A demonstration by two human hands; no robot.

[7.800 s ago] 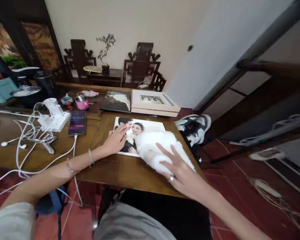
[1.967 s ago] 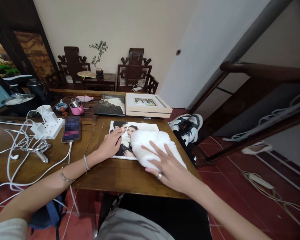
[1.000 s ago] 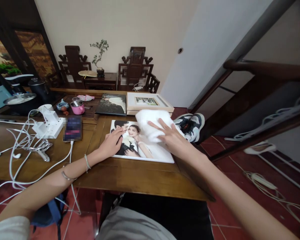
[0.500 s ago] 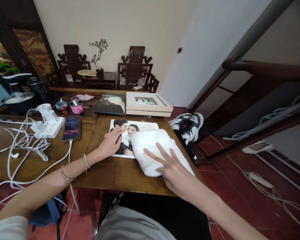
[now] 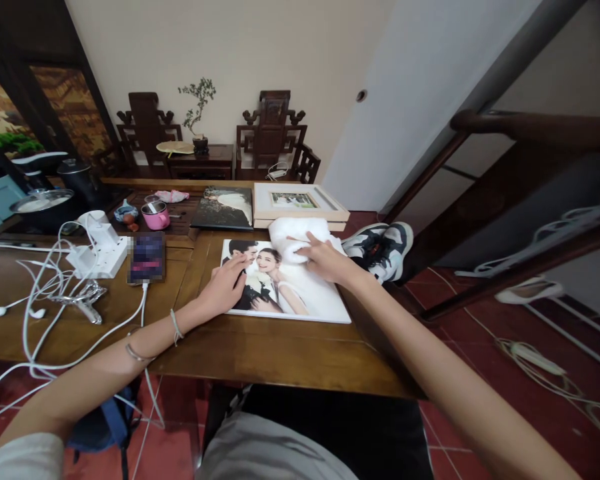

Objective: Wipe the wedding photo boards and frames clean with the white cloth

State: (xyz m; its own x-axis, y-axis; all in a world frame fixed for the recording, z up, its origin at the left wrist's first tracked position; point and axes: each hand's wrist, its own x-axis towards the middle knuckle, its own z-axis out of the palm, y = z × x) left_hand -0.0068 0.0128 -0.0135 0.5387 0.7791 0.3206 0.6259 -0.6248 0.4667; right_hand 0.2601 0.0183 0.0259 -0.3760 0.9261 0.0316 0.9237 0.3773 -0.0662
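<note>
A photo panel (image 5: pixel 300 293) with a printed picture of a couple lies flat on the wooden table (image 5: pixel 260 353). Resting on its left edge is my left hand (image 5: pixel 225 283), fingers stretched out and holding nothing. My right hand (image 5: pixel 326 259) grips a folded white towel (image 5: pixel 297 230), pressing it over the panel's upper right part. The towel covers that far corner, and some of my right fingers are hidden in its folds.
Behind the panel lie a dark photo board (image 5: pixel 225 207) and stacked pale frames (image 5: pixel 300 202). To the left are a phone (image 5: pixel 147 260) on a cable, a power strip (image 5: pixel 103 257), tangled white cords and a pink cup (image 5: pixel 155 215). Sneakers (image 5: pixel 393 247) show beyond the table's right edge.
My right hand has moved the towel away from me, from the panel's near right side to its far edge, uncovering more of the picture. The left hand stays in place.
</note>
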